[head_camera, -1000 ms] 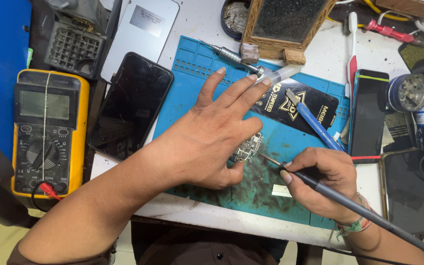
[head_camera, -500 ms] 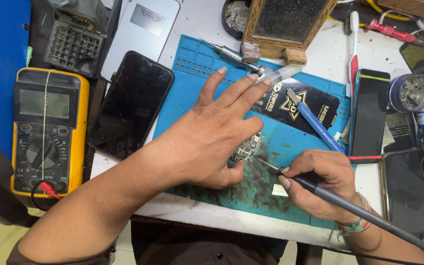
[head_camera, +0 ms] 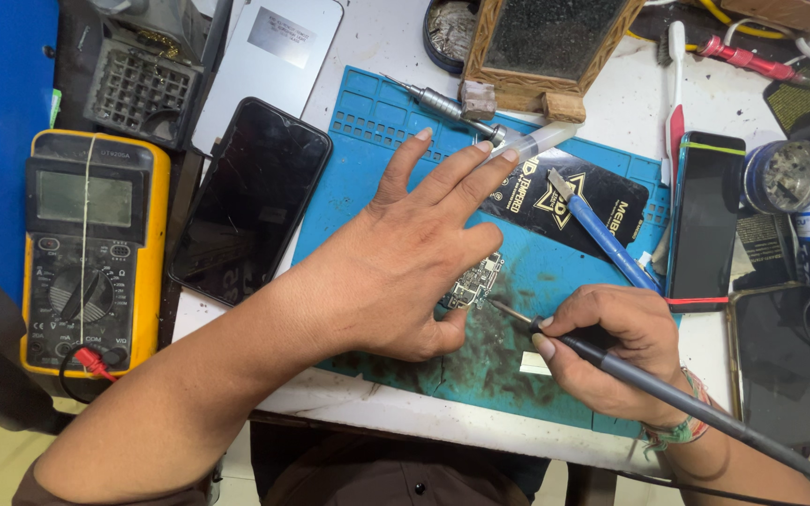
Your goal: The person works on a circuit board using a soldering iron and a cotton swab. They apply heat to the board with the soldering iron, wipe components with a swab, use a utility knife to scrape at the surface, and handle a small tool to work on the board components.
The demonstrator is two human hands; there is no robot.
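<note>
My left hand (head_camera: 405, 258) lies flat on the blue work mat (head_camera: 367, 141), fingers spread, its thumb and palm pressing down a small circuit board (head_camera: 475, 281). My right hand (head_camera: 611, 351) grips a grey soldering iron (head_camera: 667, 394) like a pen. The iron's tip (head_camera: 499, 306) sits just right of the board's lower edge, touching or almost touching it. Part of the board is hidden under my left hand.
A yellow multimeter (head_camera: 91, 248) stands at the left, next to a dark phone (head_camera: 250, 197). A black packet (head_camera: 569, 201), a blue-handled tool (head_camera: 607, 234), a second phone (head_camera: 705, 220), a solder tin (head_camera: 785, 176), a wooden holder (head_camera: 546, 52) and cables crowd the right and back.
My right hand and the iron have shifted slightly right and down along the board's edge. My left hand stays pressed on the board.
</note>
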